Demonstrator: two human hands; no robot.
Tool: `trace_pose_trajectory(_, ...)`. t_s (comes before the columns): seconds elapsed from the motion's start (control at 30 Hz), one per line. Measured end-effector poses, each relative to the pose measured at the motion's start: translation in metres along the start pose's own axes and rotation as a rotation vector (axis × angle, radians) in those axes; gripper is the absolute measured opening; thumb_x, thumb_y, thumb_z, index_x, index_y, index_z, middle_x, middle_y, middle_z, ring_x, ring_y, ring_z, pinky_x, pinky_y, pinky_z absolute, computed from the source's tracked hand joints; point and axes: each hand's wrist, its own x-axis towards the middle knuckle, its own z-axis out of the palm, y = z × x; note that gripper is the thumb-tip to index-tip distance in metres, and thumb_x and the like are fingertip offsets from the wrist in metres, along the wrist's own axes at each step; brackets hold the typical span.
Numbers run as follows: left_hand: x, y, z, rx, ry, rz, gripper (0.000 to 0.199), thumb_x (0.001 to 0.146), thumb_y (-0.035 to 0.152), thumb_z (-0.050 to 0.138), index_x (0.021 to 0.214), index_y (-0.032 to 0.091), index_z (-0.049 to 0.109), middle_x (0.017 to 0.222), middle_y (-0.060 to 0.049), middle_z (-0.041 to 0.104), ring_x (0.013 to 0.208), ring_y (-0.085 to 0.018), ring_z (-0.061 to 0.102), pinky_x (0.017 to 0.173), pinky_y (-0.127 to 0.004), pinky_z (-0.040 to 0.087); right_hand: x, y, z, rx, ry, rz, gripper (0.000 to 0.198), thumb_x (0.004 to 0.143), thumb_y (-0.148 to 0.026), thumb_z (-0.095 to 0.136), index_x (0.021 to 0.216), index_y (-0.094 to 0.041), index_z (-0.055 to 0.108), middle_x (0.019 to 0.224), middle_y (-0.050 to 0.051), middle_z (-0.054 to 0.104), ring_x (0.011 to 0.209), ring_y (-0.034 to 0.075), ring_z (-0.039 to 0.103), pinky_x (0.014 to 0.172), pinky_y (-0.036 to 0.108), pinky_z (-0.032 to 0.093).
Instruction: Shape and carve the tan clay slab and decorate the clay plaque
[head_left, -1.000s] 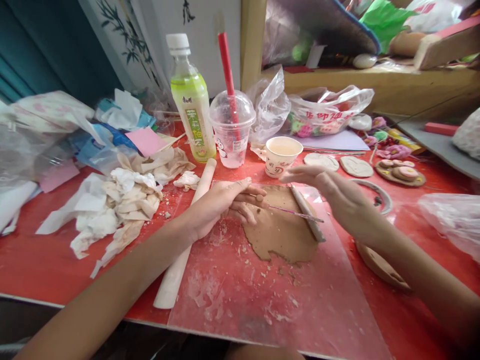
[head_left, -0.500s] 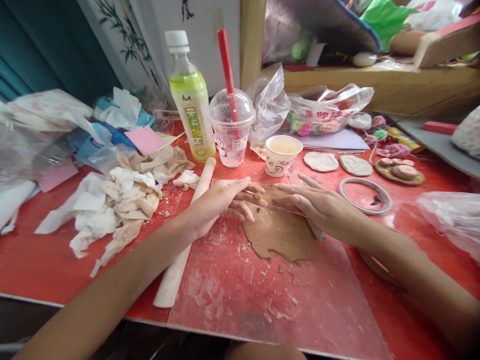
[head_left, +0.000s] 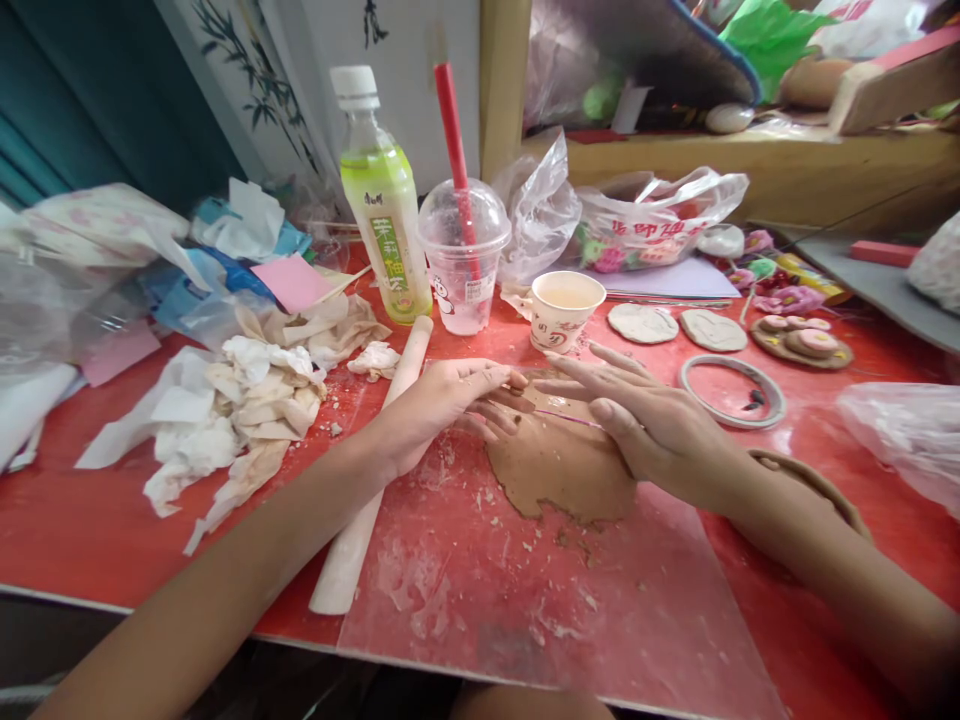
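Note:
A flat brown slab of clay (head_left: pixel 562 470) with a ragged near edge lies on a clear sheet (head_left: pixel 465 600). Over its left side reaches my left hand (head_left: pixel 469 395), fingers stretched and apart, with bits of clay on the fingertips. My right hand (head_left: pixel 645 415) hovers over or rests on the slab's right side, its fingers long and spread; contact is hard to judge. Between the hands a thin purplish strip (head_left: pixel 570 417) crosses the clay, its ends hidden by the fingers. A pale rolling pin (head_left: pixel 360 530) lies left of the slab, partly under my left forearm.
Crumpled tissues (head_left: pixel 247 400) and plastic bags cover the left. Behind the clay stand a drink bottle (head_left: pixel 382 220), a plastic cup with red straw (head_left: pixel 465 260) and a paper cup (head_left: pixel 566 310). Tape roll (head_left: pixel 731 390), clay discs (head_left: pixel 641 322) and a decorated disc (head_left: pixel 802 342) sit right.
My right hand has shifted slightly and hides the grey piece that showed beneath it. The left hand's fingers have moved a little. The clay slab stays in place.

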Motion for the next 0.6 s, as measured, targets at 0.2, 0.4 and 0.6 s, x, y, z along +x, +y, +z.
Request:
trace_pose_trajectory(0.2, -0.0004, -0.0010, 0.0027, 0.164, 0.064, 0.109, 0.019, 0.077, 0.034, 0.064, 0.081, 0.015, 0.061, 0.071, -0.002, 0.063, 0.066, -0.010, 0.061, 0.059, -0.020, 0.052, -0.0001, -0.0068, 0.0048, 0.033, 0.019, -0.040, 0.042, 0.097, -0.034, 0.026, 0.124, -0.019, 0.054, 0.133, 0.006, 0.053, 0.123, 0.017, 0.050, 0.107, 0.041, 0.034)
trace_pose_trajectory(0.4, 0.0009, -0.0026, 0.0032, 0.155, 0.085, 0.103, 0.012, 0.077, 0.023, 0.062, 0.087, 0.017, 0.058, 0.073, 0.001, 0.063, 0.063, -0.008, 0.060, 0.056, -0.018, 0.050, 0.0005, -0.0094, 0.0051, 0.100, 0.009, -0.028, 0.041, 0.097, -0.034, 0.026, 0.126, -0.019, 0.051, 0.132, 0.005, 0.055, 0.122, 0.015, 0.050, 0.106, 0.038, 0.035)
trace_pose_trajectory(0.6, 0.0004, 0.0018, 0.0038, 0.131, -0.038, 0.064, 0.018, 0.078, 0.020, 0.061, 0.094, 0.014, 0.064, 0.085, -0.003, 0.065, 0.066, -0.008, 0.060, 0.060, -0.018, 0.048, -0.0016, -0.0087, 0.0081, 0.104, 0.026, -0.026, 0.043, 0.097, -0.032, 0.029, 0.136, -0.019, 0.038, 0.133, 0.005, 0.054, 0.124, 0.014, 0.047, 0.106, 0.037, 0.036)
